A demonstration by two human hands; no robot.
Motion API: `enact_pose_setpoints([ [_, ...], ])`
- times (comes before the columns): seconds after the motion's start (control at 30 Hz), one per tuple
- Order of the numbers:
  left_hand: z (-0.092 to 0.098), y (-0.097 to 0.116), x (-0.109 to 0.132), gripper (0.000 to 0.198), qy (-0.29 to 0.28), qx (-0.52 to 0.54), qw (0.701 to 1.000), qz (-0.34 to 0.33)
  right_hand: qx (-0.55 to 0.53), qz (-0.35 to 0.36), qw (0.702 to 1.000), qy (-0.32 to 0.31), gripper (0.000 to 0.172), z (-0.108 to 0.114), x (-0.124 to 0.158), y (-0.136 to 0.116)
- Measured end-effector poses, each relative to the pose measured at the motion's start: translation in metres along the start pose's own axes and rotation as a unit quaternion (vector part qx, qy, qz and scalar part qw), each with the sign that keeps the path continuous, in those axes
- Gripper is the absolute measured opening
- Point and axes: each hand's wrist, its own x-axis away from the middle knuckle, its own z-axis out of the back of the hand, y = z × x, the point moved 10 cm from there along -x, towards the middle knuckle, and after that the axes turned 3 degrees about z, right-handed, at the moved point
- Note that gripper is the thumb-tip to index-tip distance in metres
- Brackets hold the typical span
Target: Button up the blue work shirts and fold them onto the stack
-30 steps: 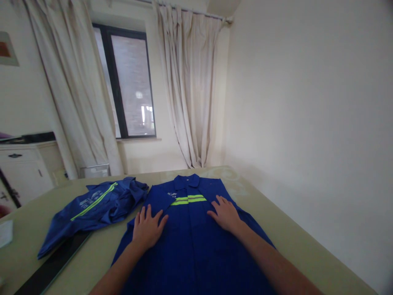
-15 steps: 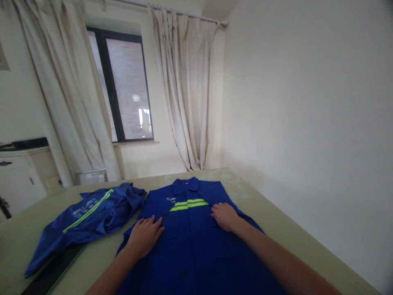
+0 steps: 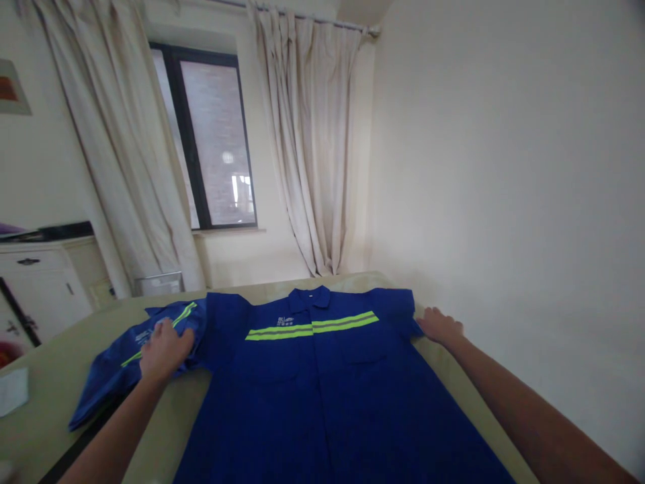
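A dark blue short-sleeved work shirt [image 3: 302,396] lies front side up, collar at the far end, with a yellow-green reflective band across its chest. Both sleeves point outward. My right hand [image 3: 441,325] is closed at the hem of the right-hand sleeve [image 3: 398,306], fingers pinching its edge. To the left, my left hand [image 3: 165,346] hovers over or rests on a second, crumpled blue work garment [image 3: 108,366]; contact cannot be made out. Its thumb stands apart from the fingers, and nothing shows in it.
Both garments lie on a pale green covered surface [image 3: 45,396]. A dark flat strip [image 3: 85,440] sticks out under the crumpled garment. A white paper-like item [image 3: 14,391] is at the left edge. The wall [image 3: 529,235] runs along the right side; a curtained window [image 3: 216,141] stands beyond.
Both hands have moved outward from the shirt's chest. The sleeves, folded inward over the front before, now lie spread to the sides, uncovering the whole reflective band. The view has shifted slightly left.
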Motion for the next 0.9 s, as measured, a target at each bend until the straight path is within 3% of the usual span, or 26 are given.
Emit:
enact_pose_setpoints([
  [0.07, 0.012, 0.026, 0.024, 0.065, 0.026, 0.023, 0.999, -0.034, -0.004, 0.024, 1.0, 0.017, 0.046, -0.003, 0.014, -0.019],
  [0.1, 0.017, 0.052, 0.046, 0.063, 0.027, 0.054, 0.995, -0.085, -0.014, 0.059, 0.998, 0.026, 0.048, -0.005, 0.027, -0.041],
  [0.17, -0.001, 0.121, 0.113, 0.058, -0.109, 0.117, 0.958, -0.237, -0.065, 0.168, 0.983, 0.036, 0.053, -0.009, 0.066, -0.104],
  [0.23, -0.02, 0.17, 0.188, 0.061, -0.222, 0.127, 0.917, -0.305, -0.126, 0.279, 0.952, -0.005, 0.056, -0.021, 0.119, -0.17],
  [0.3, -0.039, 0.197, 0.245, 0.066, -0.292, 0.111, 0.895, -0.318, -0.162, 0.346, 0.923, -0.052, 0.054, -0.036, 0.167, -0.218],
  [0.37, -0.057, 0.207, 0.274, 0.067, -0.324, 0.091, 0.888, -0.312, -0.18, 0.342, 0.918, -0.084, 0.054, -0.051, 0.191, -0.24],
  [0.47, -0.071, 0.211, 0.267, 0.068, -0.296, 0.091, 0.89, -0.336, -0.197, 0.334, 0.919, -0.073, 0.055, -0.059, 0.184, -0.249],
  [0.63, -0.091, 0.224, 0.206, 0.06, -0.275, 0.066, 0.881, -0.379, -0.21, 0.308, 0.927, -0.039, 0.054, -0.064, 0.124, -0.261],
  [0.73, -0.091, 0.24, 0.181, 0.054, -0.247, 0.026, 0.901, -0.356, -0.208, 0.297, 0.931, -0.032, 0.054, -0.065, 0.092, -0.276],
  [0.8, -0.086, 0.25, 0.183, 0.054, -0.221, 0.005, 0.916, -0.335, -0.21, 0.3, 0.93, -0.03, 0.053, -0.066, 0.075, -0.283],
  [0.9, -0.085, 0.256, 0.214, 0.059, -0.221, 0.003, 0.925, -0.31, -0.212, 0.312, 0.925, -0.035, 0.051, -0.069, 0.056, -0.288],
])
